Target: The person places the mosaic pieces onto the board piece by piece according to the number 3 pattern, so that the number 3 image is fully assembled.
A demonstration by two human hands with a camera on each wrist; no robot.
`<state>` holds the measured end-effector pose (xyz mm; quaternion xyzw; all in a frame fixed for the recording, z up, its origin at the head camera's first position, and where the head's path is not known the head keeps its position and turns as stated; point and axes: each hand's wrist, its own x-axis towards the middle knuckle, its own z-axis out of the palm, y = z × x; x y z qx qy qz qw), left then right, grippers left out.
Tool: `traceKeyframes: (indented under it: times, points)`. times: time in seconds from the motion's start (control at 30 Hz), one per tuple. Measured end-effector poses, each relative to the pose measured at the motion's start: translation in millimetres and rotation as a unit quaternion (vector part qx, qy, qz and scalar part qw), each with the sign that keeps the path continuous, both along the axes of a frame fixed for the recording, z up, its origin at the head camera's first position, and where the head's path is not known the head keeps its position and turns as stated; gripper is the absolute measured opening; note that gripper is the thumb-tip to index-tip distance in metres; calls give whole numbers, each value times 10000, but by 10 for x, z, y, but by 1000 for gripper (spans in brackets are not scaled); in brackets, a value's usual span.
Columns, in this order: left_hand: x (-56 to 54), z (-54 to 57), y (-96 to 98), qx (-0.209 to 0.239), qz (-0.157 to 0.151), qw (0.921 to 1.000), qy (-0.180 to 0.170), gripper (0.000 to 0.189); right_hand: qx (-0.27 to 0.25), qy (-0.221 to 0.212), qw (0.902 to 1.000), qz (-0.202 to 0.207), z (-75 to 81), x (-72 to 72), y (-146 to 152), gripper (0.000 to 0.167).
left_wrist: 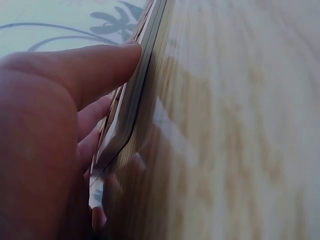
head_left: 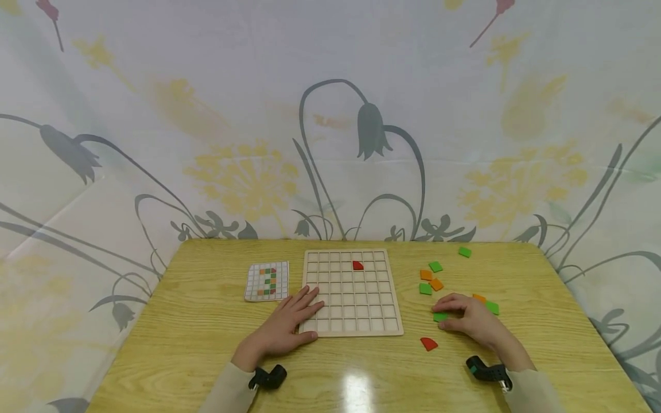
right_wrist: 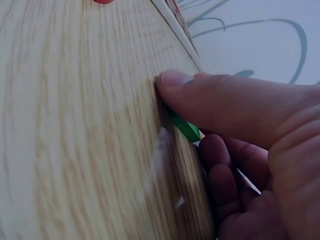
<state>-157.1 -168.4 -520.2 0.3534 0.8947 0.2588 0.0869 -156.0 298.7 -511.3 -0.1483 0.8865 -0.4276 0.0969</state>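
A wooden grid board (head_left: 361,314) lies on the table, with one red rounded piece (head_left: 358,265) in a cell of an upper row. My left hand (head_left: 289,326) rests on the board's lower left corner, fingers spread; in the left wrist view the thumb (left_wrist: 107,65) lies against the board's edge. To the right of the board, my right hand (head_left: 472,322) pinches a green square tile (head_left: 440,317) at the tabletop between thumb and fingers. The right wrist view shows that green tile (right_wrist: 185,128) partly hidden behind the thumb.
A pattern card (head_left: 253,287) with coloured squares lies left of the board. Several green and orange tiles (head_left: 436,284) are scattered right of it, some close behind my right hand. A red quarter-round piece (head_left: 428,343) lies nearer me. A flowered curtain (head_left: 335,172) hangs behind the table.
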Motion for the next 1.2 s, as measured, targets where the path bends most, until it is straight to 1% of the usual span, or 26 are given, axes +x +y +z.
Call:
traceKeyframes:
  times: [0.17,0.4,0.53,0.67,0.8,0.87,1.03,1.2]
  points:
    - [11,5,2,-17,50,10000,-7,67,63,90,9999,-52,8,11,-32,24]
    - [49,41,9,32,106,9999,-21,66,13,-29,9999,-108,26,37,-80,24]
    - [54,41,17,72,102,9999,24,66,157,87,9997,-145,40,49,-101,25]
    - [43,29,21,59,93,9999,70,66,337,297,9987,-259,33,51,-112,27]
    - [35,27,22,70,88,9999,85,66,290,469,9982,-241,22,53,-118,29]
    - [35,35,21,83,84,9999,72,66,222,453,9985,-227,17,53,-118,30]
    - [38,40,16,96,75,9999,58,66,118,251,9992,-276,15,42,-111,35]
    - [40,25,16,136,94,9999,35,66,-109,194,9997,-141,34,20,-112,37]
